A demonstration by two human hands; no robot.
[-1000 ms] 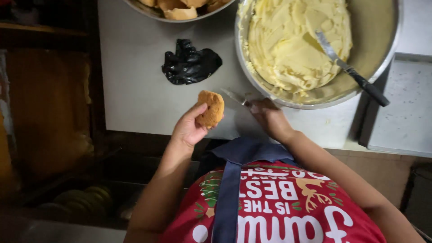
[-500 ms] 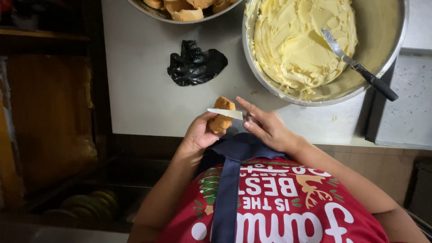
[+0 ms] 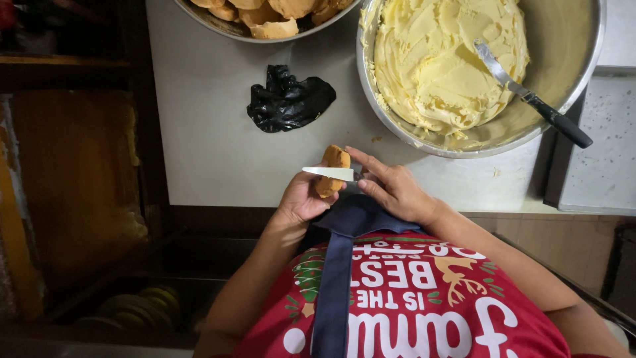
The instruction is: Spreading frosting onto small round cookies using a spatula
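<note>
Big steel bowl (image 3: pixel 583 79) far right: heaped with pale cream, 1 spreader (image 3: pixel 530 96) resting in it. Far bowl of buns (image 3: pixel 218 23) well stocked. Left hand (image 3: pixel 301 199) curled round 1 bun (image 3: pixel 333 166), near table edge. Right hand (image 3: pixel 391 189) pinches white knife (image 3: pixel 328 174), blade into bun – slit looks underway, no cream in it yet
</note>
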